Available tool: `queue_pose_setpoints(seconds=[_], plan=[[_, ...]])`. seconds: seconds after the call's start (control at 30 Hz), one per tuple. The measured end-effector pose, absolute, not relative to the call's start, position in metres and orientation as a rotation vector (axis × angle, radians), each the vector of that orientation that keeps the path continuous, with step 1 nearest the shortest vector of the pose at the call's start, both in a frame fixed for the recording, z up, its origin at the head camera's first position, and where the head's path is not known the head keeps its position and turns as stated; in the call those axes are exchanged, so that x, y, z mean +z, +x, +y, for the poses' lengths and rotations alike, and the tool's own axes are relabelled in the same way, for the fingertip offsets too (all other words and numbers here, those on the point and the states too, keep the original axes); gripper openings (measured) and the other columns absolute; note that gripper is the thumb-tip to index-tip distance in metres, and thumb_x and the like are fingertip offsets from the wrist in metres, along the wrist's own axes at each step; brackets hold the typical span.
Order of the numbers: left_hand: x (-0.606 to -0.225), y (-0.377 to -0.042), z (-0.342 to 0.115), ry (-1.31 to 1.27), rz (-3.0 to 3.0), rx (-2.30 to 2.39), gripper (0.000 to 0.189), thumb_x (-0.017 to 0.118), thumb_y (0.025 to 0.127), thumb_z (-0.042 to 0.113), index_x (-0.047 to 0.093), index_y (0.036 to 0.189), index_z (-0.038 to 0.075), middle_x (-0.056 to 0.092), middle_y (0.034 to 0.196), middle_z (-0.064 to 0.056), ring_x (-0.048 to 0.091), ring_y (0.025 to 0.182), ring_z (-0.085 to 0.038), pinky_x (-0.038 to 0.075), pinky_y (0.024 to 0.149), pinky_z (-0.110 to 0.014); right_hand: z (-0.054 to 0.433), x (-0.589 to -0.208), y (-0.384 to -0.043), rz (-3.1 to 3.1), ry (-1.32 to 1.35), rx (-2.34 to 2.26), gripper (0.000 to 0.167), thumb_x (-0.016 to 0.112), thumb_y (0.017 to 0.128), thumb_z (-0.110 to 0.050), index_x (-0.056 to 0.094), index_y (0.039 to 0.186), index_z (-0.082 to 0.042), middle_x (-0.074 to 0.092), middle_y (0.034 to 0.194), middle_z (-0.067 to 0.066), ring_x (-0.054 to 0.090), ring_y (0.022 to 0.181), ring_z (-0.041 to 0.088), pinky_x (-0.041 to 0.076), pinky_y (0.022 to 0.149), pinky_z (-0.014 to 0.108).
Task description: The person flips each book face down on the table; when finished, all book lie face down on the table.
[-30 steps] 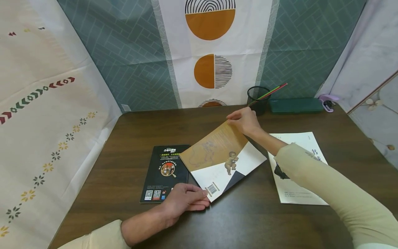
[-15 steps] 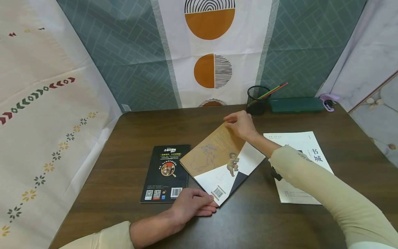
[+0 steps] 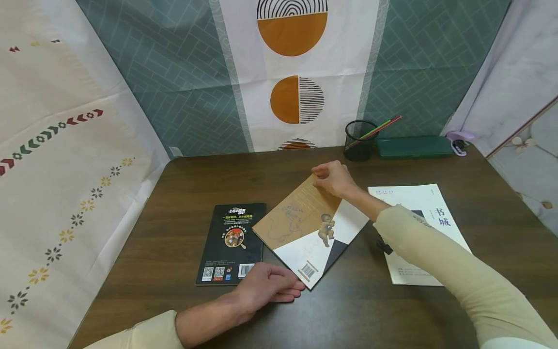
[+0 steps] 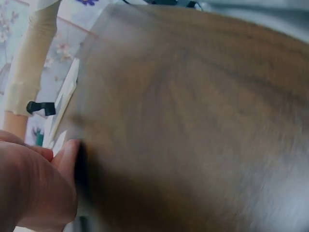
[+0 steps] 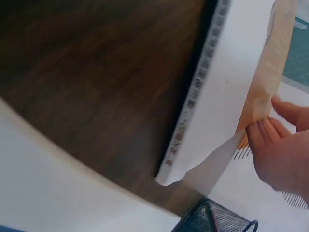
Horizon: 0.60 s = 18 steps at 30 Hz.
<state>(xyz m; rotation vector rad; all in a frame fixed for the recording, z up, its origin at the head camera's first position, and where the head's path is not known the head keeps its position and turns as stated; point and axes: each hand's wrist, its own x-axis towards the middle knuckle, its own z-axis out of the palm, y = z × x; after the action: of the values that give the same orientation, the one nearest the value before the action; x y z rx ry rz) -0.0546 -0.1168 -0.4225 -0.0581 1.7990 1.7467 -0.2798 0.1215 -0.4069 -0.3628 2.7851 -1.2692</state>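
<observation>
A book with a tan and white cover (image 3: 289, 225), printed with a cherub figure and a barcode, is held at a slant over the middle of the table. My right hand (image 3: 333, 179) pinches its far corner between thumb and fingers; the right wrist view shows this hand (image 5: 285, 140) on the tan edge and the book's white spine (image 5: 193, 96). At the near corner, by the barcode, is my left hand (image 3: 270, 287). In the left wrist view its thumb and finger (image 4: 66, 157) close on a white corner. The book's left side overlaps a black book (image 3: 218, 252).
A white book or booklet (image 3: 423, 206) lies at the right, partly under my right sleeve. Along the back stand a black mesh cup (image 3: 358, 148) with red and green sticks, a dark green case (image 3: 414, 148) and a lilac object (image 3: 455, 138). Patterned cloths hang behind.
Both hands have shifted slightly with the book: its far corner came down toward me, and its near corner moved a little right. More of the black book's lower edge shows.
</observation>
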Motion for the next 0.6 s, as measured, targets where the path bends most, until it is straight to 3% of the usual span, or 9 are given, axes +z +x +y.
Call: queue_pose_setpoints(seconds=[0.2,0.37,0.47,0.6], plan=[[-0.408,-0.058,-0.127,0.127,1.898,1.632,0.026,0.070,0.103,0.008,0.073,0.122,-0.010,0.079,0.108,-0.018,0.078,0.096,-0.024,0.063,0.086,-0.037,0.128,-0.411,-0.283,2.664,-0.469,-1.243,0.054,0.078,0.096,-0.005,0.059,0.145,0.007,0.062,0.145,0.023,0.059,0.136,0.038,0.046,0.114,0.048],[-0.400,-0.065,-0.133,0.399,2.182,1.430,0.033,0.075,0.101,0.021,0.076,0.127,0.001,0.081,0.109,-0.005,0.077,0.100,-0.014,0.060,0.084,-0.026,0.131,-0.410,-0.280,2.579,-0.560,-1.198,0.076,0.082,0.096,-0.014,0.043,0.157,0.008,0.045,0.161,0.024,0.043,0.149,0.040,0.038,0.120,0.049],[-0.397,-0.070,-0.138,0.534,2.292,1.372,0.037,0.078,0.100,0.024,0.074,0.131,0.003,0.080,0.116,-0.003,0.075,0.108,-0.012,0.058,0.088,-0.023,0.131,-0.409,-0.273,2.599,-0.597,-1.094,0.090,0.083,0.095,-0.023,0.032,0.163,0.006,0.037,0.166,0.025,0.035,0.154,0.042,0.034,0.122,0.053],[-0.394,-0.079,-0.145,0.661,2.410,1.324,0.045,0.083,0.095,0.021,0.072,0.135,0.004,0.074,0.131,-0.004,0.074,0.113,-0.020,0.059,0.095,-0.032,0.136,-0.409,-0.263,2.622,-0.617,-0.980,0.105,0.086,0.092,-0.033,0.023,0.167,0.002,0.036,0.166,0.028,0.038,0.151,0.045,0.037,0.120,0.059]])
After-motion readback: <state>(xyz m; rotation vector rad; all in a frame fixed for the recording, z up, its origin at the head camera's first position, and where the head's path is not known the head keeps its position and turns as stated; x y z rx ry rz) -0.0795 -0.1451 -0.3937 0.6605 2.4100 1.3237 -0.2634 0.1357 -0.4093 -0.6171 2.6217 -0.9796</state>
